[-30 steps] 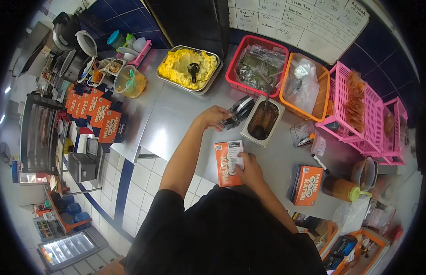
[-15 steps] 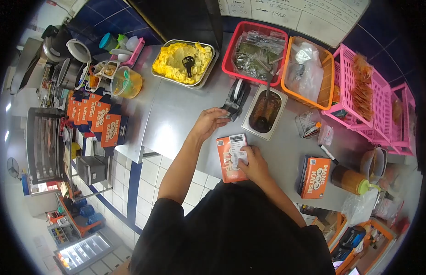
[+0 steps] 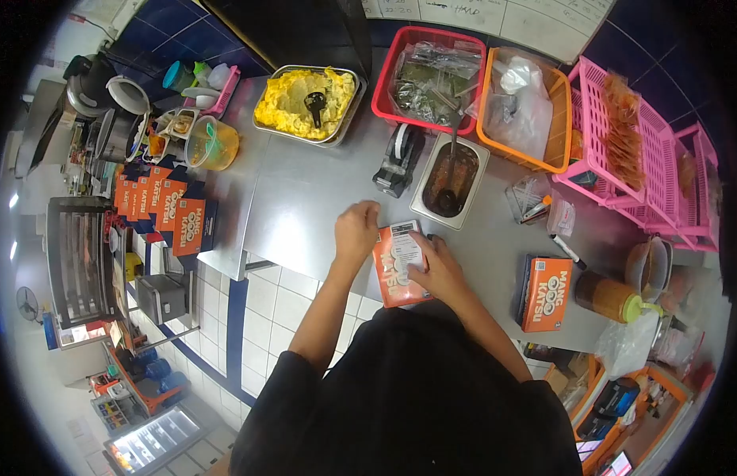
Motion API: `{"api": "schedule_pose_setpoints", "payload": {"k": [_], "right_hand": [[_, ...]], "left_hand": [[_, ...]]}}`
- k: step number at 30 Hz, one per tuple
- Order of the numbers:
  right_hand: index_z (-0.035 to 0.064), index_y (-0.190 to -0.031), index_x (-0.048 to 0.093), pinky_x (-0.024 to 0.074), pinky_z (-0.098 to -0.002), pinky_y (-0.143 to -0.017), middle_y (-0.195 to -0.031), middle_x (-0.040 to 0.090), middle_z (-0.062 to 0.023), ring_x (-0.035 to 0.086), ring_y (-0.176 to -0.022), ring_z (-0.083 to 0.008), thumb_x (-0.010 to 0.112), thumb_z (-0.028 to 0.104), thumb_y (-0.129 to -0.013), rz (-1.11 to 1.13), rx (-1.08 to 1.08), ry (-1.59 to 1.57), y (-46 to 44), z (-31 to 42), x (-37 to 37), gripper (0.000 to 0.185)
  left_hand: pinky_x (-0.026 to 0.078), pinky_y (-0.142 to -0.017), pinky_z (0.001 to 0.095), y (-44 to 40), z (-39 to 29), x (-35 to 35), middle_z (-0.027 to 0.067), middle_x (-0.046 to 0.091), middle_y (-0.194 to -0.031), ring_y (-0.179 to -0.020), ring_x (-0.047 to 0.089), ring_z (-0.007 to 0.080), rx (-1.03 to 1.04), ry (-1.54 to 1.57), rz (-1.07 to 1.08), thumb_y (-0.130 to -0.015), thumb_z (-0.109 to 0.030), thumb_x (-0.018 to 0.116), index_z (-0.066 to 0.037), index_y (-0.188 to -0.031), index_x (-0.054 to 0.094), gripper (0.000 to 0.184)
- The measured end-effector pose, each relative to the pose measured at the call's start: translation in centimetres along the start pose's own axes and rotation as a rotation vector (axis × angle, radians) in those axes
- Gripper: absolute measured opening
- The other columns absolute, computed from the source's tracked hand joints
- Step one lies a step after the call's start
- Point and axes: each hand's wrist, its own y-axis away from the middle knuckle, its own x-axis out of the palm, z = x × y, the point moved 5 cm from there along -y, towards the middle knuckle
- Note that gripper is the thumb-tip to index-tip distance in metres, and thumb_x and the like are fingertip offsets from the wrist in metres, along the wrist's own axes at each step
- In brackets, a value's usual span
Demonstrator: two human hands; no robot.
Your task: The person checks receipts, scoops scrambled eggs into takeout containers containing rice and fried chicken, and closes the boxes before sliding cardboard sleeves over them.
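Note:
An orange-and-white food box with a printed receipt on its top lies at the counter's front edge. My right hand grips the box's right side, with the thumb on the receipt. At the box's upper left corner is my left hand, its fingers closed in a pinch; what they hold, if anything, is too small to make out. A black tape dispenser stands just beyond my hands. To its right is a steel pan of dark sauce with a ladle in it.
A tray of yellow food, a red basket and an orange basket line the back. Pink baskets and another orange box are at right. Stacked orange boxes stand at left, beyond the steel counter.
My left hand has left the tape dispenser and come down to the box's upper left corner. My right hand stays on the box and receipt. The camera view has shifted slightly.

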Motion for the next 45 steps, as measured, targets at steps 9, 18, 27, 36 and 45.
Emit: {"api": "schedule_pose_setpoints", "payload": {"k": [9, 18, 27, 36, 45], "right_hand": [[0.0309, -0.152, 0.041, 0.0545, -0.0525, -0.094, -0.143, 0.046, -0.0331, 0.058, -0.122, -0.0496, 0.073, 0.034, -0.082, -0.037, -0.037, -0.006, 0.0, -0.1, 0.1, 0.077], [0.0322, -0.152, 0.041, 0.0538, -0.0519, -0.096, -0.146, 0.045, -0.0317, 0.058, -0.124, -0.0488, 0.073, 0.036, -0.082, -0.018, -0.005, -0.001, -0.4, -0.5, 0.4, 0.078], [0.0337, -0.153, 0.04, 0.0527, -0.05, -0.097, -0.144, 0.047, -0.0284, 0.058, -0.124, -0.0455, 0.074, 0.036, -0.082, 0.02, 0.036, -0.004, -0.2, -0.4, 0.2, 0.078], [0.0111, -0.141, 0.047, 0.0537, -0.0467, -0.092, -0.132, 0.057, -0.0181, 0.062, -0.115, -0.0384, 0.078, 0.033, -0.082, -0.221, -0.027, -0.053, 1.1, -0.2, 0.5, 0.07], [0.0043, -0.107, 0.066, 0.053, -0.0397, -0.078, -0.101, 0.063, -0.0131, 0.065, -0.09, -0.0267, 0.077, 0.031, -0.089, -0.285, 0.054, -0.041, 3.5, 0.5, -0.9, 0.034]], "left_hand": [[0.059, -0.073, 0.04, 2.6, 1.1, 1.1, 0.0181, 0.075, -0.088, -0.082, 0.075, 0.033, -0.211, -0.101, 0.237, -0.084, -0.03, 0.079, 0.0, -0.124, 0.061, 0.053], [0.057, -0.075, 0.0401, -4.7, 1.0, 0.9, 0.0164, 0.07, -0.11, -0.091, 0.069, 0.0288, -0.104, 0.139, 0.007, -0.087, -0.034, 0.078, -0.006, -0.117, 0.066, 0.043], [0.061, -0.087, 0.0365, -8.0, 1.2, 2.5, 0.0125, 0.068, -0.114, -0.102, 0.068, 0.0236, -0.54, 0.982, 0.433, -0.097, -0.016, 0.067, 0.003, -0.108, 0.067, 0.022], [0.055, -0.085, 0.0466, -4.7, 4.7, 2.9, 0.0232, 0.066, -0.118, -0.1, 0.067, 0.0406, 0.069, -0.104, 0.011, -0.09, -0.012, 0.065, 0.004, -0.087, 0.069, 0.017], [0.046, -0.104, 0.0481, 6.9, -0.7, 1.1, 0.0277, 0.053, -0.138, -0.124, 0.054, 0.0448, 0.107, 0.025, -0.051, -0.088, -0.024, 0.077, 0.0, -0.147, 0.043, 0.073]]}}
